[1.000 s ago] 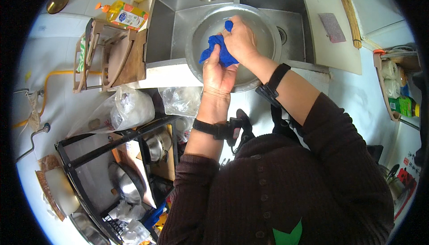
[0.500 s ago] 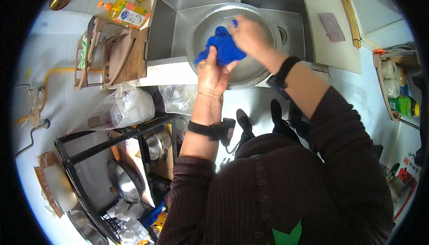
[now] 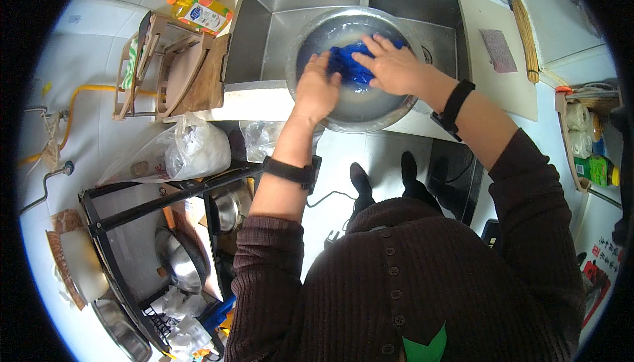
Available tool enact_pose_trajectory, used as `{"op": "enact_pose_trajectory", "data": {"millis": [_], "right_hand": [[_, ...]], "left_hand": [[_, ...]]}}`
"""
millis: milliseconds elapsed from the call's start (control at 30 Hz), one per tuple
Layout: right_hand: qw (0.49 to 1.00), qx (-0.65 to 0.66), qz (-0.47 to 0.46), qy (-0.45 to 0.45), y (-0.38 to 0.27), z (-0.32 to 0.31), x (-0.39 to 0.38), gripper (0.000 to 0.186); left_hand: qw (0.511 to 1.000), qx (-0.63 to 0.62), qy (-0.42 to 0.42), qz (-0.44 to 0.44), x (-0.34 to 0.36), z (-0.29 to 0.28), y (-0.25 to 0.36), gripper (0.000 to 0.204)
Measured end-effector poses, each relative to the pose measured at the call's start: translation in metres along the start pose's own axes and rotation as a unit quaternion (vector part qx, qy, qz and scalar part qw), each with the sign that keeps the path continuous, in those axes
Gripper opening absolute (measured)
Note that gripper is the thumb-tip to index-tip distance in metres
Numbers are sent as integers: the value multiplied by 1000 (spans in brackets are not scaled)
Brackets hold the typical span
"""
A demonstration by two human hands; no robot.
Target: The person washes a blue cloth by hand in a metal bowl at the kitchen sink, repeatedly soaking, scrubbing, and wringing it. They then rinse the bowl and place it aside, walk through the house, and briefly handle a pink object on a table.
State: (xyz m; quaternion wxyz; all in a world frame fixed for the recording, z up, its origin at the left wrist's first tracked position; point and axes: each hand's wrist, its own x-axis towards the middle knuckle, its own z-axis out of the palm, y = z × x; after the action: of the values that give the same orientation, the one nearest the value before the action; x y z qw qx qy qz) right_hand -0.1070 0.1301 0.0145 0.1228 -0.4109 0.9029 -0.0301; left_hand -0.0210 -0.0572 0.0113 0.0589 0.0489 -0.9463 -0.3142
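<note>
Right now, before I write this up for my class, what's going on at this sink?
A person has both hands in or over a metal basin of water at the sink. A crumpled blue cloth lies in the basin. The right hand is spread over the cloth; the left hand is open by its left edge, though contact there is unclear. Neither hand grips it.

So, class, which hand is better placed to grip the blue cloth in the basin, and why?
Probably the right hand: its spread fingers reach over the blue cloth in the basin. The left hand is only beside the cloth's left edge.
</note>
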Motion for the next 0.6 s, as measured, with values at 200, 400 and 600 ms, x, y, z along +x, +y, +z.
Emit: {"op": "enact_pose_trajectory", "data": {"millis": [200,400,600], "right_hand": [[978,-62,-32,-197,-14,18,18,74],[975,-75,-109,-181,2,22,22,71],[999,17,-43,-1,29,14,34,29]], "left_hand": [[928,254,-267,-45,8,21,8,69],[870,326,-366,-51,12,20,8,59],[922,299,-243,-33,23,18,-2,27]]}}
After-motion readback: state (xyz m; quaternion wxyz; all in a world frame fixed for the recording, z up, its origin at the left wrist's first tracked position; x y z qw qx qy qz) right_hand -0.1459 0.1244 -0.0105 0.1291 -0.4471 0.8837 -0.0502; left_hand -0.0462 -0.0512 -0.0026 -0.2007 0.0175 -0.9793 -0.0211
